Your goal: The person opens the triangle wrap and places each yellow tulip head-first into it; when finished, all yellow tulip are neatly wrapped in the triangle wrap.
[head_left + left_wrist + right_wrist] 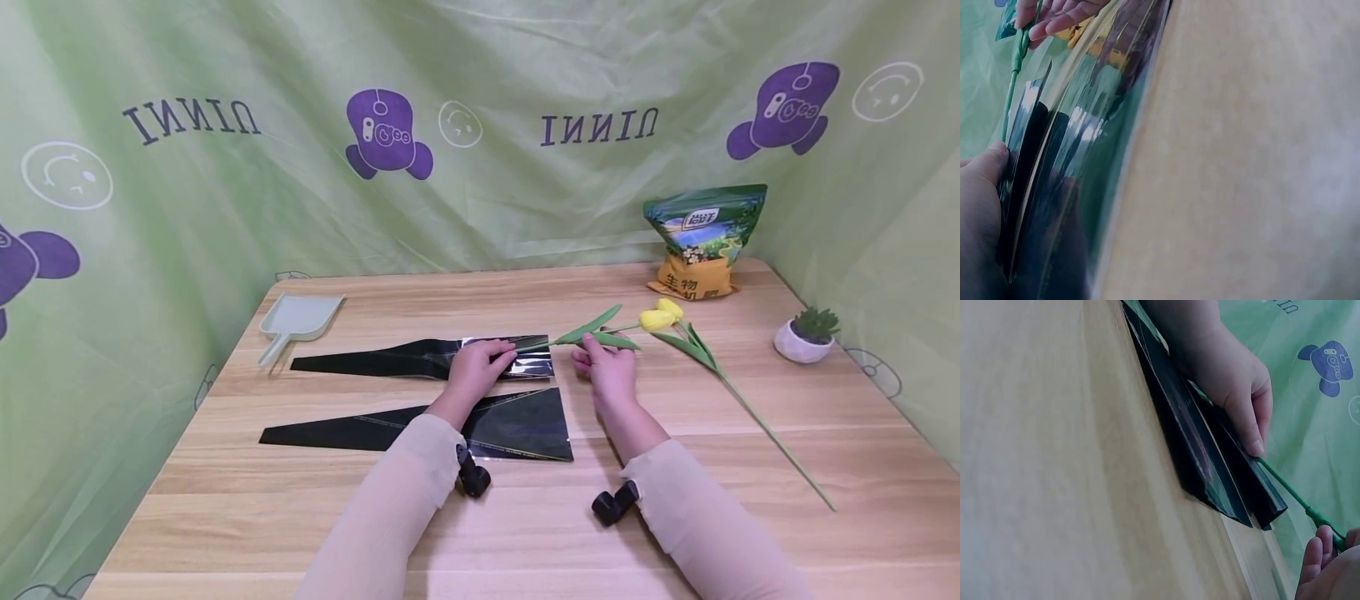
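Observation:
My left hand pinches the far black flower sleeve near its wide, shiny mouth. A yellow artificial tulip lies with its green stem running into that mouth. My right hand pinches this tulip by its stem and leaves, just outside the sleeve. In the right wrist view the stem spans the gap between both hands. How deep it reaches is hidden. A second black sleeve lies flat nearer me, under my left forearm. Another yellow tulip rests on the table to the right, the flower heads overlapping in view.
A pale dustpan lies at the back left of the wooden table. At the back right stands a green and orange bag. A small succulent in a white pot is near the right edge. Green printed cloth hangs behind.

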`<state>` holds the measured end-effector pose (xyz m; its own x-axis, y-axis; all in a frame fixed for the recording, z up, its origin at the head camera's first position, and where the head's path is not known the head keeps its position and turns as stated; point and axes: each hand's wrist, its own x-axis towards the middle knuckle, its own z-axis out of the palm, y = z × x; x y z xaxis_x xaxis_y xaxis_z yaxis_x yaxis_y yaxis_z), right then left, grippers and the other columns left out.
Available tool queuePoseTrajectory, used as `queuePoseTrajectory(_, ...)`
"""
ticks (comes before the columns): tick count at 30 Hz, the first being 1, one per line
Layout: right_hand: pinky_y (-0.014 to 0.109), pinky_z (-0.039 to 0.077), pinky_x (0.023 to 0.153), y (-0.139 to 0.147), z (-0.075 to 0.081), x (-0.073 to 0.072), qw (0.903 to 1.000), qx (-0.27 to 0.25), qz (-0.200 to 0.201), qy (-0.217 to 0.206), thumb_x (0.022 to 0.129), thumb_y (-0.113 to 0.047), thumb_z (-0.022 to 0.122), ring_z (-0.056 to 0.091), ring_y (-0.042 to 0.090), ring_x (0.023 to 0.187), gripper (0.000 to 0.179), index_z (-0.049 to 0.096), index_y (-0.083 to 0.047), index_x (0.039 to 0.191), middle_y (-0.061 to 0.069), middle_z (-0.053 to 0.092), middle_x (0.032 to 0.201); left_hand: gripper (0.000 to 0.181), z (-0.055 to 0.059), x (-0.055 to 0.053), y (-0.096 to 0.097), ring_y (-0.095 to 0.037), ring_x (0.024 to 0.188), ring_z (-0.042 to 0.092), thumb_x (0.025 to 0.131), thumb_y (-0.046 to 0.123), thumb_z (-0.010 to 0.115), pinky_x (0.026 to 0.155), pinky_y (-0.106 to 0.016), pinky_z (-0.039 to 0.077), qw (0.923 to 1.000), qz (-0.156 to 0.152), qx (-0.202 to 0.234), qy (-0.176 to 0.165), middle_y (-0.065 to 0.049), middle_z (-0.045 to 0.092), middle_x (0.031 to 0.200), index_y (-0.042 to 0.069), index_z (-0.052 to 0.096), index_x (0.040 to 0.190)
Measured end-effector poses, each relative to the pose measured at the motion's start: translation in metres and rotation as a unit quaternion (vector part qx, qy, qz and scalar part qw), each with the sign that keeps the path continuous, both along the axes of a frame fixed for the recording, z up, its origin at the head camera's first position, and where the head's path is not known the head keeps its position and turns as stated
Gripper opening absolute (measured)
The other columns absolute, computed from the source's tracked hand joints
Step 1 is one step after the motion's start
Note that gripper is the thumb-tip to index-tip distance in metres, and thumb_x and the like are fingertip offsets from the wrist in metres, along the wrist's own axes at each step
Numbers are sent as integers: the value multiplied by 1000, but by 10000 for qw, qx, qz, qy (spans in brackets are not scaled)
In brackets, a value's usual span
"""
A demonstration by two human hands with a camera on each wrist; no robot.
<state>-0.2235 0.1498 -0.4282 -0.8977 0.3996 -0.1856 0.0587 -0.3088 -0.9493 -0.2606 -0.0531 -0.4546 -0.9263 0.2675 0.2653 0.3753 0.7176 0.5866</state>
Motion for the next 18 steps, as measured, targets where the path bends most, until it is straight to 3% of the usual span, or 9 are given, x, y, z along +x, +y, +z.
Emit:
queuePoseTrajectory(5,20,60,63,6,3,3,10000,-53,14,65,100,-13,54,67,2,59,48,36,0,143,-9,67,76,24,2,0,0,-22,116,65,94,29,66,102,-38,50,10000,-46,2,7,-3,72,119,18,75,113)
queuePoseTrajectory(8,18,59,63,11,5,4,10000,15,-33,44,102,-17,52,67,1,59,47,38,0,143,-7,66,79,23,2,1,0,-22,116,66,94,28,65,102,-38,50,10000,-54,-4,17,-3,72,119,18,76,112)
queuePoseTrajectory(12,17,58,62,17,7,4,9998,58,-205,-50,103,-27,50,67,1,61,39,47,-2,133,-4,65,81,23,3,1,0,-22,117,65,94,29,66,103,-38,50,10000,-17,-4,-16,-3,72,120,18,76,112)
queuePoseTrajectory(15,16,57,61,21,8,4,9992,64,-342,-178,103,-32,49,66,1,61,38,52,-4,129,2,65,91,24,3,2,1,-23,117,65,94,29,66,104,-38,49,10000,8,13,-57,-3,72,120,18,76,112)
queuePoseTrajectory(18,14,55,61,23,9,4,9988,15,-400,-291,103,-31,50,64,-1,62,38,53,-6,132,8,66,122,24,2,2,1,-23,116,66,94,29,66,103,-38,50,10000,-12,-24,-4,-3,72,119,18,76,112)
